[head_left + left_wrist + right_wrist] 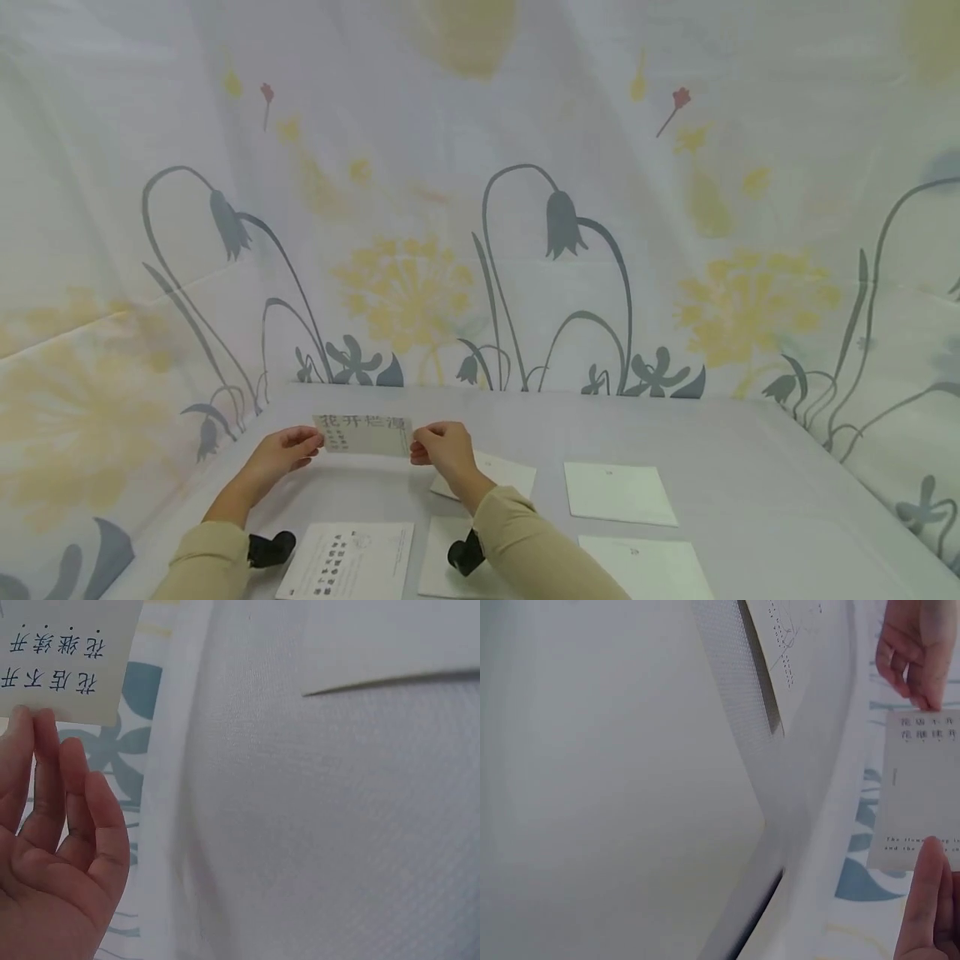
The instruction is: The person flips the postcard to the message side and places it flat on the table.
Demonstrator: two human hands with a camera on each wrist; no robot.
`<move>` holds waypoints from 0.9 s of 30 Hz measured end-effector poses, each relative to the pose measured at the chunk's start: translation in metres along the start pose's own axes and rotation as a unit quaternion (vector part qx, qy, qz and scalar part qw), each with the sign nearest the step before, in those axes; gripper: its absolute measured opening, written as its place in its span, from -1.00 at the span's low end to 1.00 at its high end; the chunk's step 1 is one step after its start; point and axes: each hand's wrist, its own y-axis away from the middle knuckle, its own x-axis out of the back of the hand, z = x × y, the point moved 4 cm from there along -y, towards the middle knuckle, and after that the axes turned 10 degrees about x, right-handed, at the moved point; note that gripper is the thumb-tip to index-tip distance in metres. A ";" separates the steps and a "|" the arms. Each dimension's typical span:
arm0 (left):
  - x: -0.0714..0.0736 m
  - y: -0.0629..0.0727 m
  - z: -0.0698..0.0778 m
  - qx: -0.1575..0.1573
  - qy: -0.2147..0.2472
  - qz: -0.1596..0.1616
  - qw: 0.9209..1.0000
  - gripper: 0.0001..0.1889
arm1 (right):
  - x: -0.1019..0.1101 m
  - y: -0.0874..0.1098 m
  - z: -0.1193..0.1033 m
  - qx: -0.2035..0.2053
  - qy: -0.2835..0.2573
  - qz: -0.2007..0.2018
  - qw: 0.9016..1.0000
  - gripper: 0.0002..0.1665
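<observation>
A small printed card [366,436] is held up over the far left of the table. My left hand [276,458] pinches its left end. At its right end, my right hand [447,454] grips it between thumb and fingers. Large Chinese characters run along the card's top on the side facing the head camera. On its other side, seen in the left wrist view, the card [64,660] bears two lines of small blue characters above the left hand's fingertips [46,727]. The right wrist view shows the card [915,787] between both hands, with English print near its lower end.
Below the left forearm lies a printed white sheet or booklet [352,567]. Several whitish cards or booklets, including one at the back right [618,493], lie on the grey-white table [750,467]. A flower-patterned curtain [450,208] hangs behind. Black wrist devices [272,550] sit under both forearms.
</observation>
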 end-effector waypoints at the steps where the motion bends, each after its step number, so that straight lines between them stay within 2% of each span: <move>1: 0.000 0.000 -0.001 -0.001 0.007 -0.005 1.000 -0.59 | 0.000 0.000 0.000 -0.001 -0.003 -0.001 1.000 -0.81; 5: 0.000 0.001 -0.003 -0.008 0.042 -0.026 0.999 -0.60 | 0.002 0.006 -0.009 -0.001 -0.007 -0.007 1.000 -0.78; 11: -0.001 -0.002 -0.009 0.014 0.083 -0.036 0.996 -0.54 | 0.005 0.008 0.004 -0.018 -0.017 0.001 1.000 -0.82; 12: -0.001 -0.002 -0.010 0.018 0.082 -0.034 0.996 -0.52 | 0.006 0.007 0.010 -0.020 -0.019 0.003 1.000 -0.82; 22: -0.005 -0.003 -0.016 0.057 0.101 -0.022 0.993 -0.51 | 0.002 0.007 0.015 -0.037 -0.011 0.031 0.999 -0.83; 27: -0.009 -0.004 -0.015 0.063 0.080 -0.019 0.995 -0.45 | 0.002 0.007 0.019 -0.050 -0.016 0.055 0.997 -0.76</move>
